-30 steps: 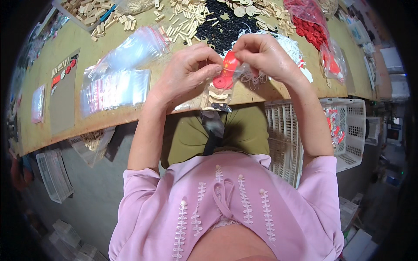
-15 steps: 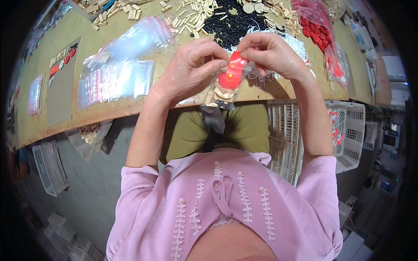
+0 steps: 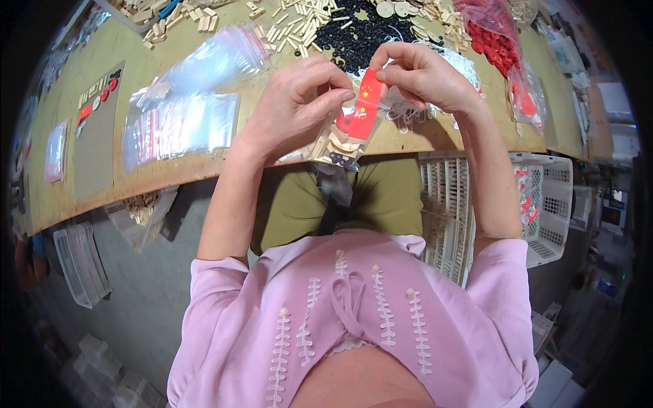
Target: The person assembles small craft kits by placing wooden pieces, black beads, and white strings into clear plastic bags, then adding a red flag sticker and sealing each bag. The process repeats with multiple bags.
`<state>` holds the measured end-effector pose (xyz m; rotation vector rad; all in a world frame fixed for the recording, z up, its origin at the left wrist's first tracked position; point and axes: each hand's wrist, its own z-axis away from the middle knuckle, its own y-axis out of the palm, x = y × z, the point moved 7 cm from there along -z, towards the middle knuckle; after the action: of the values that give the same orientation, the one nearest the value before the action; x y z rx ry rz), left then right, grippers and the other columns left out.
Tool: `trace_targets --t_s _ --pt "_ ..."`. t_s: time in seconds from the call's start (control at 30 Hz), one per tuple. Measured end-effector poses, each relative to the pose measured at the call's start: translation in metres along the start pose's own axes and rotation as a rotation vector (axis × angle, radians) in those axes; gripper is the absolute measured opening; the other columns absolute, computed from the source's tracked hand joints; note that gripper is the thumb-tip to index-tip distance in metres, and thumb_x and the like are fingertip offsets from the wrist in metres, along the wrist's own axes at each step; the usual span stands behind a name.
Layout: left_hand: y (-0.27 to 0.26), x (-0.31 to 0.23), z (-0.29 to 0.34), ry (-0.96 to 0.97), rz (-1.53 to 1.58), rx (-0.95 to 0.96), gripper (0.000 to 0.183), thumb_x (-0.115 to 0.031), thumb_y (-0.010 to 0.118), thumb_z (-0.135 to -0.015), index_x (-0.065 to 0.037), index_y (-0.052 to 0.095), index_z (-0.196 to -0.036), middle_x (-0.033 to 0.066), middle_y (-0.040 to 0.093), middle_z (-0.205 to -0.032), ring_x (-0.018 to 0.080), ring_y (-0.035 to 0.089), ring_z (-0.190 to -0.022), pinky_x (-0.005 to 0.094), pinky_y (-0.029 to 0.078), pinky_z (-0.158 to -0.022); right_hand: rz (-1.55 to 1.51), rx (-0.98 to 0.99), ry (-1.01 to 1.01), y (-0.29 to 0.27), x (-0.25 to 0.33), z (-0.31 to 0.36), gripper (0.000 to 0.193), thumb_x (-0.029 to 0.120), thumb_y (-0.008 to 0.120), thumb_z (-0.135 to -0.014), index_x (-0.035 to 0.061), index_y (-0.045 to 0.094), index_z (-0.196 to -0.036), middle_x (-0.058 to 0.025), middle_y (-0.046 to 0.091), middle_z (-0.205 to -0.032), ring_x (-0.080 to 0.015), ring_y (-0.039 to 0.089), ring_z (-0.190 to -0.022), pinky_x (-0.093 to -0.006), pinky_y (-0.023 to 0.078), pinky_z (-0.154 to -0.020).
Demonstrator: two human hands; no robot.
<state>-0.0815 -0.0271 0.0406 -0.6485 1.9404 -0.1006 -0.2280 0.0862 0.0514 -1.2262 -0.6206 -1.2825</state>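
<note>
Over the table's near edge hangs a small clear plastic bag (image 3: pixel 343 148), with pale wooden pieces and small black beads inside. My left hand (image 3: pixel 298 102) pinches the bag's upper left edge between thumb and fingers. A red strip with yellow stars (image 3: pixel 368 102) stands partly in the bag, its upper part sticking out of the mouth. My right hand (image 3: pixel 425 76) grips the strip's top end between thumb and forefinger. Something round and red sits beside the strip in the bag.
Beyond my hands lie black beads (image 3: pixel 360 44), wooden sticks (image 3: pixel 289 30), white cords (image 3: pixel 459 68) and red cords (image 3: pixel 493 51). Clear bags (image 3: pixel 183 126) and a grey sample board (image 3: pixel 95 139) are on the left. White plastic crates (image 3: pixel 547 231) stand below the table edge.
The red strip has straightened from a curl and sits deeper in the bag, covering more of the round red piece. My right hand has shifted slightly up.
</note>
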Motion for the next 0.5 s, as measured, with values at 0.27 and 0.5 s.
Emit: trace_targets --t_s 0.27,0.5 --pt "-0.002 0.0 0.001 0.043 -0.032 -0.036 0.01 -0.01 0.072 -0.089 -0.002 0.071 -0.094 0.0101 0.064 -0.084 0.0241 0.063 -0.077 0.0355 0.051 -0.07 0.199 0.007 -0.101 0.017 0.014 -0.004 0.009 0.01 0.068 -0.097 0.0016 0.071 -0.095 0.0016 0.066 -0.079 -0.0049 0.059 -0.067 -0.0217 0.047 -0.06" --pt "-0.005 -0.002 0.0 0.105 -0.069 -0.052 0.01 -0.011 0.074 -0.088 -0.003 0.07 -0.093 0.0102 0.063 -0.082 0.025 0.063 -0.076 0.0353 0.051 -0.068 0.068 0.033 -0.104 0.014 -0.002 -0.005 0.009 0.009 0.071 -0.094 0.0003 0.072 -0.096 -0.0017 0.068 -0.102 -0.009 0.062 -0.094 -0.0261 0.05 -0.085"
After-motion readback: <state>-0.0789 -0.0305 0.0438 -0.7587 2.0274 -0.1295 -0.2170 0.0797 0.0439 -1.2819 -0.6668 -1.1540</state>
